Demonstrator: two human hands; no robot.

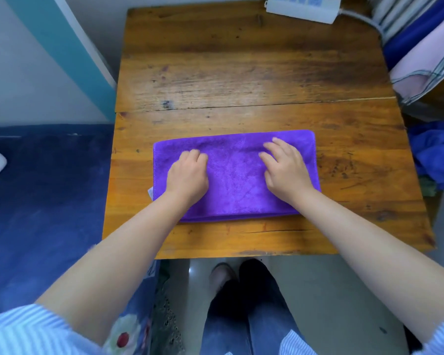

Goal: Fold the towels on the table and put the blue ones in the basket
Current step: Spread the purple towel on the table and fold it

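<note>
On the near half of wooden table (241, 73): purple towel (235, 175), folded into a long strip, small white tag (150, 192) poking out at left edge, print too small to read. Left hand (187, 178) pressed flat on towel, fingers loosely curled, clamped on nothing. Right hand (285, 167) likewise flat, fingers spread. Far edge: white power strip (303, 7). Off table at right: crumpled blue cloth (436, 155), container unclear.

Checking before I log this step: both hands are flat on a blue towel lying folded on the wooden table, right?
Not quite: the towel is purple, not blue, as the head view shows. The rest holds: the left hand and right hand both press on it, folded, on the wooden table.
</note>
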